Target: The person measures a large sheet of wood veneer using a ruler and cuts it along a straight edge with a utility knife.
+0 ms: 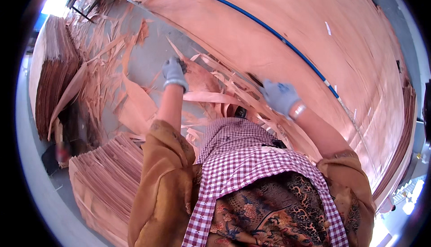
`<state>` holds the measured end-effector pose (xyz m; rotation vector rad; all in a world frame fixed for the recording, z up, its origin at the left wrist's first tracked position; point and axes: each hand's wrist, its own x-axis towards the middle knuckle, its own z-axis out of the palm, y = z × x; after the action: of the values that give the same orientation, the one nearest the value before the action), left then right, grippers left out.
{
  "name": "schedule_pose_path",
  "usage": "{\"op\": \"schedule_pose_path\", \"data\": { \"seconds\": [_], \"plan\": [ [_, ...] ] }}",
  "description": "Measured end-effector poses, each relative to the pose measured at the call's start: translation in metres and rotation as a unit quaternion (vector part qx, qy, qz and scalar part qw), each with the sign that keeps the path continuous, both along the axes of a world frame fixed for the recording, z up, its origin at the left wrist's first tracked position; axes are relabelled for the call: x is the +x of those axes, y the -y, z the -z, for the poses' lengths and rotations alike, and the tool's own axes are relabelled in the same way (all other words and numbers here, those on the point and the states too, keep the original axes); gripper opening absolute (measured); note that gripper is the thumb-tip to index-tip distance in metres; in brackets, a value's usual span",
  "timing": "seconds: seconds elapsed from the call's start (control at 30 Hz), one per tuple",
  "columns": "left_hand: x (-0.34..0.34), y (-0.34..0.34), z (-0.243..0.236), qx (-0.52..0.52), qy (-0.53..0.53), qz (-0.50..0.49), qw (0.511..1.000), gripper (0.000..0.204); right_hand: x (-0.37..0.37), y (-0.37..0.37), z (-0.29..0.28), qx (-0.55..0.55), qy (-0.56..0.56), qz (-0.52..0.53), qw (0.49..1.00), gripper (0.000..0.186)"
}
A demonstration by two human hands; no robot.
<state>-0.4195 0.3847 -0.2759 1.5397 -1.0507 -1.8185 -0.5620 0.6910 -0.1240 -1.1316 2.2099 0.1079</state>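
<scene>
- The left hand [174, 73], in a grey glove, has its fingers curled closed and seems to grip the edge of a torn piece [200, 79] of thin, wood-like sheet, over the scraps beside the big stack.
- The right hand [280, 96], gloved too, is over the near edge of that stack, fingers bent; a dark slim thing [254, 78] lies just by them. I cannot tell whether they grip it.
- Judging by how things lie, the work is partway: plenty of loose strips [105, 63] are off on the grey floor [150, 63], while more edge strips [239, 84] lie tangled along the stack between the hands. How much is left cannot be told.
- The big stack [314, 31] is broad and pinkish-tan, its top sheet smooth with faint grain and soft ripples; layered edges show at the right.
- A blue pipe [251, 17], slim and round, lies across it, bent by the lens.
- The strips are ribbon-thin, some curled, some ragged or pointed.
- Farther left, a tall pile [51, 81] shows rough, dark layered edges; a lower bundle [107, 168] sits nearer, by the brown sleeve [159, 170] and checked apron [238, 144].
</scene>
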Motion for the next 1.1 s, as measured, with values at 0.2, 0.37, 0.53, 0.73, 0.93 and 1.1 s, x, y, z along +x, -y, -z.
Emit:
{"op": "schedule_pose_path", "data": {
  "seconds": [0.2,0.37,0.53,0.73,0.93,1.1],
  "plan": [
    [-0.017,-0.136,-0.035,0.055,-0.104,0.219,0.969,0.038,0.01,-0.133,0.011,0.005,-0.019,0.052,0.998,0.034],
    [-0.055,-0.166,-0.038,-0.035,-0.019,0.233,0.972,0.029,-0.002,-0.096,-0.037,0.177,0.121,0.135,0.967,0.038],
    [-0.058,-0.181,-0.043,-0.049,-0.055,0.176,0.982,0.02,0.006,-0.145,0.0,0.057,-0.017,0.051,0.997,0.033],
    [0.016,-0.18,-0.013,0.08,-0.1,0.074,0.989,0.029,0.04,-0.272,0.003,0.058,-0.052,0.085,0.993,0.03],
    [0.15,-0.293,0.034,0.112,-0.096,0.042,0.988,0.031,0.055,-0.37,0.001,0.036,-0.051,0.039,0.997,0.032],
    [0.076,-0.511,-0.032,0.107,-0.128,0.355,0.92,0.04,0.021,-0.373,-0.007,0.026,0.048,0.0,0.999,0.032]
  ]
}}
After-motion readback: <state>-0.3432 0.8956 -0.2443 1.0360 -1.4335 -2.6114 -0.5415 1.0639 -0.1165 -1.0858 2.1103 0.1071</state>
